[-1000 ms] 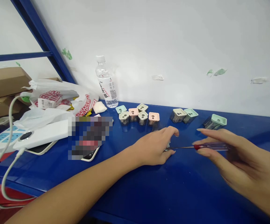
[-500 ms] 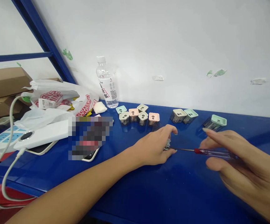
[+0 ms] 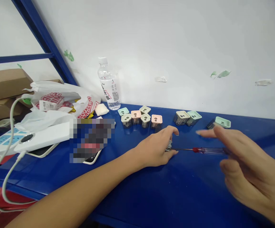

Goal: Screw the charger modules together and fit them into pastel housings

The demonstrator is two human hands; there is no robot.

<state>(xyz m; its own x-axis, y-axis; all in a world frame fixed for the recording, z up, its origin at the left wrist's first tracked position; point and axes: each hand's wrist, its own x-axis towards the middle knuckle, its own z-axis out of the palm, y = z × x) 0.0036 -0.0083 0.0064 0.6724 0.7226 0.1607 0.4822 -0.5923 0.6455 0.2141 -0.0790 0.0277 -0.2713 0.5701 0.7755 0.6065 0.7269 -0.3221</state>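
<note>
A white wall (image 3: 166, 41) runs along the far edge of a blue table (image 3: 187, 193), with a blue metal frame (image 3: 44, 41) at upper left. Cardboard boxes (image 3: 5, 84) sit beyond the table's far left corner. In front of them lies a crumpled white plastic bag (image 3: 56, 98) with red print.

Near the left edge: a white power strip (image 3: 3, 141) with blue socket panels, and a white cable (image 3: 3, 186) looping down over the edge. A pixelated patch (image 3: 92, 141) covers part of the table left of centre. A clear water bottle (image 3: 108, 88) stands upright near the far edge.

Nine small square pastel housings, each with two holes in its top, stand along the far edge: six clustered (image 3: 139, 117), two side by side (image 3: 187, 117), and one mint housing (image 3: 222, 122) set apart to the right, partly behind the right-hand fingers.

Left hand (image 3: 153, 150), mid-table, closed on a small metal part (image 3: 169, 145), pinched between fingers and thumb. A screwdriver (image 3: 195, 149) with a red collar and clear handle lies level, its tip at that part. Right hand (image 3: 249, 171), blurred, open with fingers spread, its fingers just beside the handle end; contact cannot be told.
</note>
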